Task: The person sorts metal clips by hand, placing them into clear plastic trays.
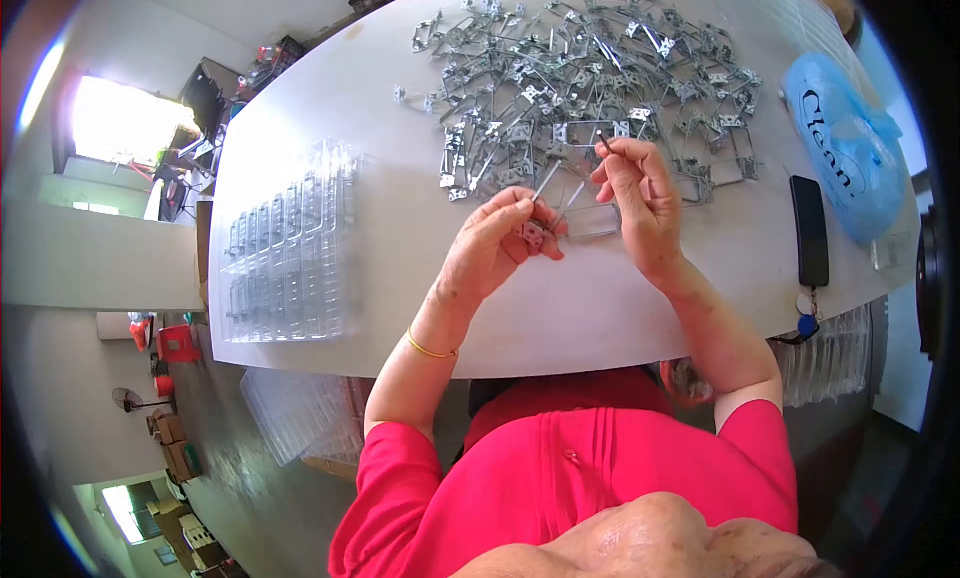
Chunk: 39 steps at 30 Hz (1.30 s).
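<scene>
My left hand (495, 243) pinches the near end of a thin metal bracket (548, 183) just above the white table (400, 228). My right hand (635, 193) grips the far end of the same bracket, fingertips close to a small clear plastic piece (592, 221) lying flat between the hands. A big heap of similar loose metal brackets (590, 78) spreads across the table just beyond both hands.
A stack of clear plastic trays (290, 248) lies at the left of the table. A black phone (808, 228) with a key tag rests at the right, beside a blue plastic bag (845, 143). More clear trays (300, 413) sit below the table's near edge.
</scene>
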Motion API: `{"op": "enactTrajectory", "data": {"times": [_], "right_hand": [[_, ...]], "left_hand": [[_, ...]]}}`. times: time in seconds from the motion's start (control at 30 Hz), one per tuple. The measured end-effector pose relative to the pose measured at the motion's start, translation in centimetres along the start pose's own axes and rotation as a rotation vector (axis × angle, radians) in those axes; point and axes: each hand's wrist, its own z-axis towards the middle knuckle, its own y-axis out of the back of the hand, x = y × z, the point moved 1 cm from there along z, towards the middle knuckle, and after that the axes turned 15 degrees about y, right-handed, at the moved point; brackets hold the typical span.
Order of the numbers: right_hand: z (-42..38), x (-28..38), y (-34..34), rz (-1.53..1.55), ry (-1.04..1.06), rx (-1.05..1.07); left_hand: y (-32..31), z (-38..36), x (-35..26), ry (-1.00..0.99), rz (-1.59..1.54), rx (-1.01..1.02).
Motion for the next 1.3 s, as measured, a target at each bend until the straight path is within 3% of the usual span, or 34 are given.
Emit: {"op": "enactTrajectory", "data": {"times": [0.27, 0.57, 0.7, 0.77, 0.87, 1.3], "right_hand": [[-0.2, 0.0, -0.6, -0.158, -0.054, 0.089], [-0.8, -0.1, -0.6, -0.218, -0.125, 0.185], [0.0, 0.6, -0.4, -0.237, -0.069, 0.131], [0.2, 1.4, -0.4, -0.428, 0.013, 0.221], [0.1, 1.5, -0.8, -0.460, 0.090, 0.253], [0.3, 2.1, -1.1, -0.610, 0.178, 0.376]], "left_hand": [[0.5, -0.4, 1.2, 0.104, 0.033, 0.093], [1.4, -0.4, 1.8, 0.084, 0.032, 0.109], [1.7, -0.9, 1.3, 0.053, 0.026, 0.065], [2.2, -1.0, 1.3, 0.033, 0.012, 0.052], [2.5, -1.0, 1.5, 0.012, 0.017, 0.053], [2.0, -1.4, 1.5, 0.037, 0.144, -0.010]]}}
